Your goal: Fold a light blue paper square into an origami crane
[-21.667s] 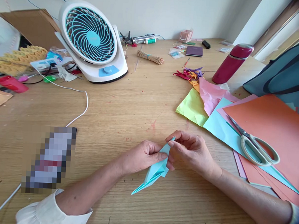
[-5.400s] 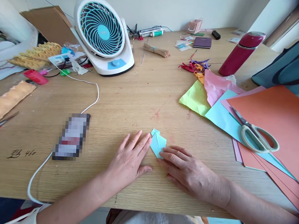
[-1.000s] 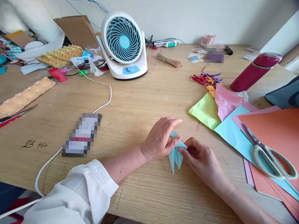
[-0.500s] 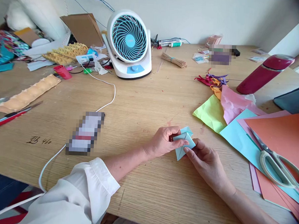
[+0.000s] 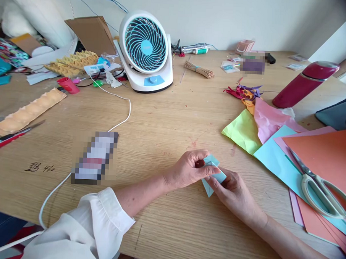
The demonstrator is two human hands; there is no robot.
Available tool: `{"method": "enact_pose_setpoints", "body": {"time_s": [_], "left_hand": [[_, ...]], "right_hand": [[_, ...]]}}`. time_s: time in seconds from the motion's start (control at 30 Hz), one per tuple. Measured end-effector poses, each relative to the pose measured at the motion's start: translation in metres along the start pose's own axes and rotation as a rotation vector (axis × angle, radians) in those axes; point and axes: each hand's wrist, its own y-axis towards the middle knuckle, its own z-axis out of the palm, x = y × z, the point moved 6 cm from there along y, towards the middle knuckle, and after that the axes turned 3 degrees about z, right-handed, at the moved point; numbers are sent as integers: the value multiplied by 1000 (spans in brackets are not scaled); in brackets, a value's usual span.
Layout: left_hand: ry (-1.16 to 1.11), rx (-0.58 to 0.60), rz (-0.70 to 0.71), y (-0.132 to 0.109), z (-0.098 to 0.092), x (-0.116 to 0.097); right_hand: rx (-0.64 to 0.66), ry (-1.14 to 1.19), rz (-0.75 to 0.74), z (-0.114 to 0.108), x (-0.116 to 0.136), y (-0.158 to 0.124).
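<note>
The left hand is nearly closed around a small folded light blue paper; its thumb lies flat across the front of the paper, and the fingers are bent behind it. The right hand also has hold of the same paper, with the thumb on its front side, just below the left thumb, and the other fingers curled under; how they touch the paper is hidden. The folded paper is to the left of the scissors, over the wooden surface, and one pointed corner is turned to the near side; whether this corner touches the surface, I cannot tell. The scissors rest upon an orange sheet and a light blue sheet. Farther away than the scissors, and to the left of them, there are a crumpled yellow-green paper, a crumpled pink paper and a heap of small coloured pieces. Behind the scissors stands a magenta bottle. Far to the left of the scissors lies a phone-like thing, blurred, and a white and blue fan stands farther back.
</note>
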Motion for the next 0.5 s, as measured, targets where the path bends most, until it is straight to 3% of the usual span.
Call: {"method": "enact_pose_setpoints", "body": {"time_s": [0.2, 0.5], "left_hand": [[-23, 7, -46, -4, 6, 1], [-63, -159, -35, 0, -9, -1]], "right_hand": [[-31, -20, -65, -3, 9, 1], [89, -121, -95, 4, 4, -1]]}}
